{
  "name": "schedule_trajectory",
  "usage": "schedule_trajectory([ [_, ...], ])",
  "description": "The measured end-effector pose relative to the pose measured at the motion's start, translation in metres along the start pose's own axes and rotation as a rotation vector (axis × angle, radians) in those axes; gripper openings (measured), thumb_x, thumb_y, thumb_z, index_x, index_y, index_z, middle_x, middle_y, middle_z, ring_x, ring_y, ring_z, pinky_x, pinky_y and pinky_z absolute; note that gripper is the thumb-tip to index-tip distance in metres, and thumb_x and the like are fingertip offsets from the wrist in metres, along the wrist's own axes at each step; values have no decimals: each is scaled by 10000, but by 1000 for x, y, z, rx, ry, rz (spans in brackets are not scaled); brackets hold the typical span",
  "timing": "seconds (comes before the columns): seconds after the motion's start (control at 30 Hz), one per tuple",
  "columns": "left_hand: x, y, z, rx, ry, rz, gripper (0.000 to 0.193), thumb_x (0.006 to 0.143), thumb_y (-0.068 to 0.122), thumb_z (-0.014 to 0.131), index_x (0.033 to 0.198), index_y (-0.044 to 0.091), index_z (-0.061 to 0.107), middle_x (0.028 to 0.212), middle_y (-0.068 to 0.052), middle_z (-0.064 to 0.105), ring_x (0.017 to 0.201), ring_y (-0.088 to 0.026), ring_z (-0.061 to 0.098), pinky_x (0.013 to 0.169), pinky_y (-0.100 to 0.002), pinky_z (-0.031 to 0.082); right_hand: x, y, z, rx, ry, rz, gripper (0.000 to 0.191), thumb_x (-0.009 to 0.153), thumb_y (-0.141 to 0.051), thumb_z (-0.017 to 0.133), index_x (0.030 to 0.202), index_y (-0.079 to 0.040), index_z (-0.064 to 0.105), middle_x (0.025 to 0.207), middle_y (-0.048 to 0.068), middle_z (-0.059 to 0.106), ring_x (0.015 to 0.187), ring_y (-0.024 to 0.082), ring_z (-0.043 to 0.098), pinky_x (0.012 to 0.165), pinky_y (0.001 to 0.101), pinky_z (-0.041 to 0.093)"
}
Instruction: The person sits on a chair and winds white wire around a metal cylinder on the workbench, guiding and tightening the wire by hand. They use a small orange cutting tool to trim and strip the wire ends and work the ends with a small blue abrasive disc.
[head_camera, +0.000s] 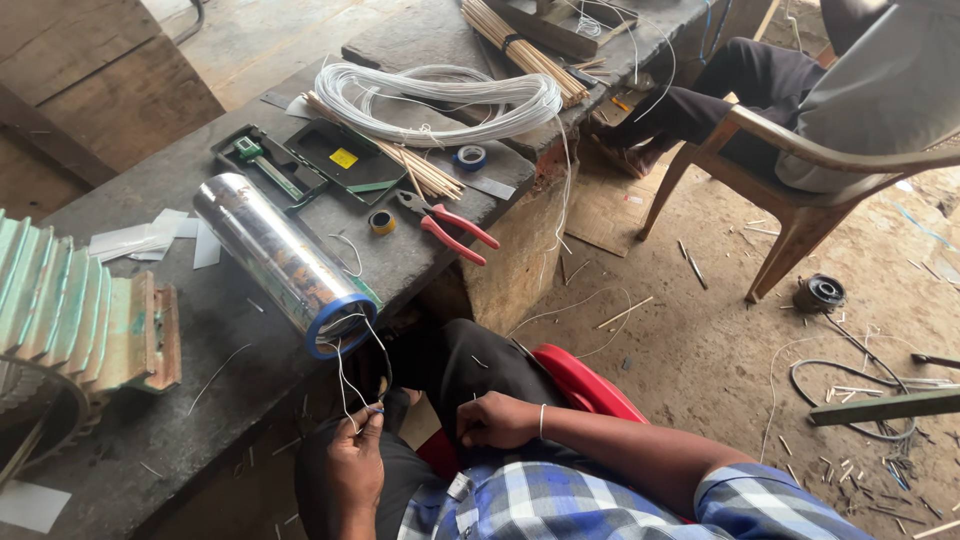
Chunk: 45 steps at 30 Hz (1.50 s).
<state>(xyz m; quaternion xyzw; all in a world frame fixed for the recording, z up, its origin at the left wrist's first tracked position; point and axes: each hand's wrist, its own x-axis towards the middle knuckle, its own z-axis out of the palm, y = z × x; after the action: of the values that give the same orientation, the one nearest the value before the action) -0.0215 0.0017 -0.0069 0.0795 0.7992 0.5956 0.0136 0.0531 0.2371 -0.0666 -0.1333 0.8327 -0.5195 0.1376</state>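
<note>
Head view shows our left hand (357, 458) pinching a thin white wire (345, 385) that loops up to the shiny cylinder (283, 262) lying on the stone bench (200, 340). Our right hand (497, 420) rests curled in a loose fist on our lap, holding nothing we can see. Red pliers (450, 228) lie near the bench edge.

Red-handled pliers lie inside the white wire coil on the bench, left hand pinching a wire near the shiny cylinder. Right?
Not quite. The head view shows the red-handled pliers lying outside the white wire coil, nearer the bench edge. The rest holds: the left hand pinches a wire near the shiny cylinder.
</note>
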Motion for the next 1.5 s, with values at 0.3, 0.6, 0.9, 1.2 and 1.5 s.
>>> schedule_trajectory([
  [0.3,-3,-4,-7,155,29,97,140,972,191,681,1024,82,754,1009,-46,754,945,-150,704,827,-298,551,1,4,1,-65,7,-17,165,895,-145,758,1017,-56,692,931,100,763,888,248,750,771,351,576],
  [0.6,-4,-15,-7,-49,-92,176,159,1006,167,632,1059,41,713,999,-38,766,974,-150,714,890,-298,561,2,11,3,-39,1,-16,162,904,-151,749,1023,-59,690,904,93,753,849,228,743,752,342,572],
  [0.9,-3,-15,-8,-85,-160,194,138,973,147,666,1043,34,703,928,-44,754,847,-121,704,755,-263,574,4,-40,-19,154,348,-590,99,973,-13,704,999,-37,612,1307,181,600,1253,307,600,994,415,516],
  [1.2,-10,9,-26,-12,-222,158,113,980,131,659,1021,31,691,813,-70,723,714,-125,658,655,-287,549,31,-95,-42,-606,299,-652,131,815,-97,751,928,-108,684,1453,203,612,874,253,688,752,397,540],
  [1.5,-11,8,-22,-207,-224,121,106,988,115,642,1009,21,685,880,-50,760,678,-82,679,612,-244,578,28,-58,-21,-748,403,-644,226,821,-114,735,1041,-97,685,1565,216,476,914,238,712,767,385,575],
])
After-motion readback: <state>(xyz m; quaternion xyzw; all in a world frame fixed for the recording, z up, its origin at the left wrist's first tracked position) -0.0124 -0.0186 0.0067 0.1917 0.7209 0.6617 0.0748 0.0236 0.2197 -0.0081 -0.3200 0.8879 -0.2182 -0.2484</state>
